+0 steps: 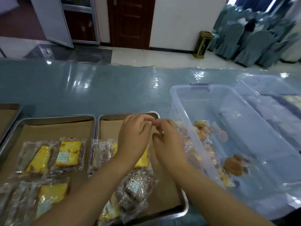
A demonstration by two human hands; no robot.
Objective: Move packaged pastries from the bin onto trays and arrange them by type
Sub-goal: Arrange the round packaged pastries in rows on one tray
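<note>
Currently the person is holding both hands together over the far right corner of the middle tray (183, 207), which is lined with brown paper. The left hand (135, 136) and the right hand (167, 144) are curling their fingers inward so that the fingertips are meeting; motion blur is hiding whether they are pinching a clear wrapper or nothing at all, so their hold cannot be told. Beneath the left wrist a wrapped yellow cake slice (143, 160) is lying in this tray, and nearer the person a wrapped brown pastry (135, 190) is resting partly over other packets. Just to the left, touching rim to rim, the left tray (48, 119) is carrying more wrapped yellow cake slices (68, 154) on its own paper lining, and a third tray (9, 106) is showing at the far left edge. To the right of the hands the clear plastic bin (179, 101) is sitting on the blue-green table (97, 87), with a pile of packaged pastries (202, 129) lying along its left wall and a round brown pastry (232, 165) lying apart on its floor. Another clear container (268, 88) is standing beside the bin on the right.
</note>
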